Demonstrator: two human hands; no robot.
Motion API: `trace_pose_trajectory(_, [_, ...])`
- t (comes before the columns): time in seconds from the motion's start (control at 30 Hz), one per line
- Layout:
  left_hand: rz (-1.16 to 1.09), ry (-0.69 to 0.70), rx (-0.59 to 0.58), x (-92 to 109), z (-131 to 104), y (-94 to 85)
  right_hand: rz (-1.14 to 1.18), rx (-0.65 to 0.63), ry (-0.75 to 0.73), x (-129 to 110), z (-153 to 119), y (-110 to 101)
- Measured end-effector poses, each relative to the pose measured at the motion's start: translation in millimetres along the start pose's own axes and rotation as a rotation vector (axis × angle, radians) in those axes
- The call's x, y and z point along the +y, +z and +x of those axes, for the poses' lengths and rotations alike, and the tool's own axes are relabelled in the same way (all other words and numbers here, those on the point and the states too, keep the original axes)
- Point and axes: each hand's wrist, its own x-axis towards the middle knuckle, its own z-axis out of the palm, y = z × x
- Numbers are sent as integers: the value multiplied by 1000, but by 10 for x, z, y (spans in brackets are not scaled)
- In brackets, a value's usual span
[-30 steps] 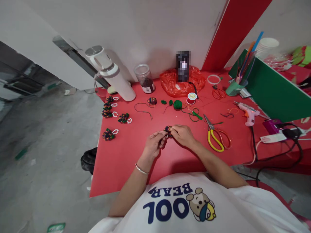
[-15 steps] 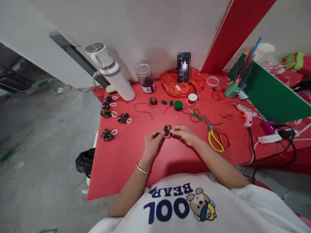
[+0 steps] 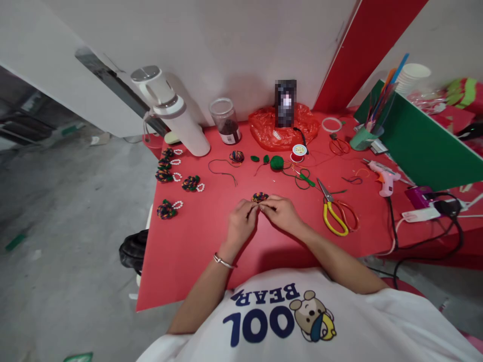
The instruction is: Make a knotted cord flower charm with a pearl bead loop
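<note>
A small multicoloured knitted piece (image 3: 260,197) is pinched between my two hands above the middle of the red table. My left hand (image 3: 243,217) has its fingers closed at the piece's lower left edge. From the right, my right hand (image 3: 279,211) pinches its near edge, the fingertips of both hands almost touching. The piece's white beads are hidden behind my fingers. Similar dark knitted pieces with white bead loops, such as one at the left (image 3: 166,209), lie on the table (image 3: 181,256).
Yellow-handled scissors (image 3: 333,216) and a pink glue gun (image 3: 385,180) lie to the right. Behind my hands are a green yarn ball (image 3: 276,163), a thread spool (image 3: 298,153), a jar (image 3: 226,123) and a red plastic bag (image 3: 260,131). A white bottle (image 3: 184,129) stands at the back left.
My hands have come closer together at the near edge of the knitted piece. Its beads, visible before, are now covered by my fingers, and the piece looks wider and flatter.
</note>
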Motion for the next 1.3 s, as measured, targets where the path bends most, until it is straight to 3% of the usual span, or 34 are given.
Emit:
trace_pose_trajectory(0.17, [50,22,30,-26,-15,35,-275,54,-140,0,-39,16])
trace_pose_trajectory(0.43, [-66,-21,25,-12,12,20,-300,234,-118,84,1,108])
trace_pose_trajectory(0.87, [-128,-175,55,-107,16,30,-143,119,-18,73,3,32])
trace_pose_trajectory(1.3, [-147,-167,58,-116,22,55,-64,108,9,49,12,14])
